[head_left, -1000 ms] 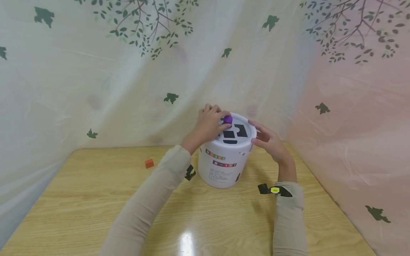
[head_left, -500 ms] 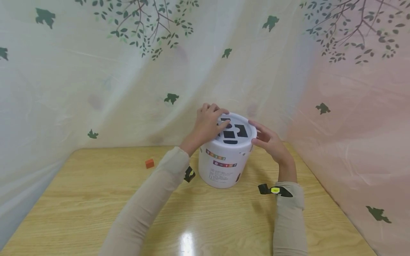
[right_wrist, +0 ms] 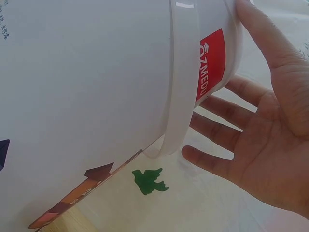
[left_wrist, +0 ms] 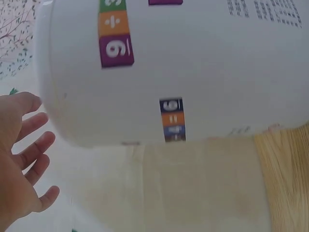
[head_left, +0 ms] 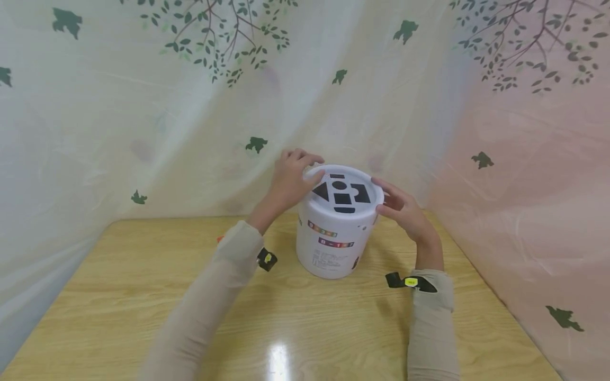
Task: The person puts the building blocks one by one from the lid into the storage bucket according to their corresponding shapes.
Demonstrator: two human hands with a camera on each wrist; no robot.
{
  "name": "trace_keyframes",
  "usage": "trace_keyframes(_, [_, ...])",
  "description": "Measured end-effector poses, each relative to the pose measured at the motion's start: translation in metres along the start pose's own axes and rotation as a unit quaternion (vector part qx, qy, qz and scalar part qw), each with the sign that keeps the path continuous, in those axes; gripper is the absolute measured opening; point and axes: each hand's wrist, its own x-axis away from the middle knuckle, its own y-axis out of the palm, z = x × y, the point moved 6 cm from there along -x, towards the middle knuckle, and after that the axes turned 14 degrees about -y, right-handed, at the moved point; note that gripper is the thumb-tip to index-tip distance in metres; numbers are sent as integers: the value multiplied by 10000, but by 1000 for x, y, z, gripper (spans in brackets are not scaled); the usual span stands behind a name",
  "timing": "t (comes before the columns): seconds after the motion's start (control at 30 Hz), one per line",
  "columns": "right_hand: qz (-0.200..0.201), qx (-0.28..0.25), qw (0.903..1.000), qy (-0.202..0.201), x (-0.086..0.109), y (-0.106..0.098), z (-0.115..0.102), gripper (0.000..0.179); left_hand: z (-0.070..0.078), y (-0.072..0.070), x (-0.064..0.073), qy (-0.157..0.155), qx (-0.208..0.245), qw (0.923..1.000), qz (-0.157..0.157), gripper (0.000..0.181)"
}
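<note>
A white bucket (head_left: 329,248) with coloured number strips stands upright on the table. Its lid (head_left: 359,210) has several shaped holes: a triangle, a circle and a square among them. My left hand (head_left: 292,180) is at the lid's left edge with fingers loosely spread and holds nothing; the left wrist view has its fingertips right by the rim. On the opposite side, my right hand (head_left: 405,214) holds the bucket at the rim, thumb toward the front and fingers behind. The right wrist view shows a white handle (right_wrist: 183,82) and a red label beside those fingers.
An orange block (head_left: 220,239) lies on the wooden table (head_left: 295,328), mostly hidden behind my left sleeve (head_left: 238,248). A pale curtain (head_left: 190,132) with printed leaves and birds hangs close behind the bucket and along the right.
A purple rounded block, pinched in my left hand over the lid, has gone down through the round hole. That hand has then drawn back left to the rim. My right hand stays put.
</note>
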Motion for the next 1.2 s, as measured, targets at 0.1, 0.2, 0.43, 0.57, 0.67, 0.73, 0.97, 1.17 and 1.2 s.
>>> trace_keyframes(0.1, [-7, 18, 10000, -21, 0, 0, 0, 65, -14, -9, 2, -50, 139, 9999, 61, 33])
trace_keyframes(0.2, [-22, 36, 10000, -29, 0, -1, 0, 65, -31, -17, 6, -76, 255, 9996, 99, 31])
trace_keyframes(0.43, [-14, 58, 10000, -62, 0, -3, 2, 64, -79, -20, 16, -92, 104, 9999, -47, 29])
trace_keyframes(0.57, [10, 57, 10000, -42, -1, -2, 3, 64, -106, -17, 25, -210, -60, 9992, -323, 31])
trace_keyframes(0.67, [25, 78, 10000, -22, -1, -1, 3, 64, -125, -15, 34, -332, -124, 9976, -597, 31])
trace_keyframes(0.73, [47, 86, 10000, 6, -2, 0, 3, 65, -138, -11, 40, -368, -154, 9959, -811, 32])
trace_keyframes(0.97, [75, 82, 9999, 42, -2, 0, 3, 65, -175, 1, 61, -195, -433, 9905, -1289, 34])
trace_keyframes(1.17, [35, 105, 9999, -62, -2, 0, 1, 65, -201, 11, 79, -435, -625, 9803, -1822, 44])
trace_keyframes(1.2, [30, 88, 9999, -83, -1, -1, 1, 65, -204, 13, 81, -459, -688, 9783, -1900, 45])
